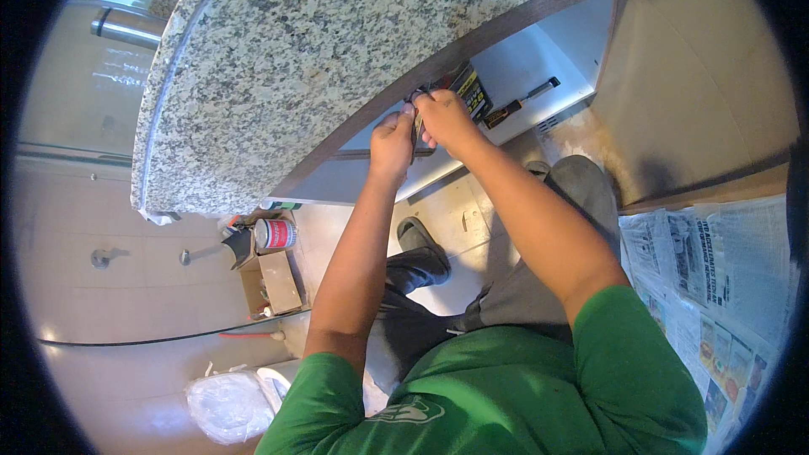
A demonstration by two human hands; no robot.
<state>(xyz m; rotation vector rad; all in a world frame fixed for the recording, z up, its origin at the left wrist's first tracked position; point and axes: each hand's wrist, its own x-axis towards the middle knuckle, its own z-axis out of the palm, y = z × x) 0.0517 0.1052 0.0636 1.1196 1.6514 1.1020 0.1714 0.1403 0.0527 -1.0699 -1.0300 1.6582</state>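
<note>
Both hands meet at the front edge of the granite countertop [337, 50], over the open white cabinet [404, 190] beneath it. My left hand [393, 145] is closed, its thumb and fingers pressed around a small, dark, narrow thing [417, 128]. Against it, my right hand [447, 122] is closed too, fingers curled at the upper end of the same thing. Its kind cannot be made out, since the fingers cover most of it. Just right of my right hand, a black and yellow package [474, 94] leans inside the cabinet. Beside that lies a long tool with a black and orange handle [506, 112].
A red and white can [276, 233] stands by an open cardboard box [281, 281] on the floor at left. Lower left is a plastic-wrapped toilet lid [227, 407]. Newspaper sheets [716, 261] cover a surface at right. My slippered foot [421, 240] is below the cabinet.
</note>
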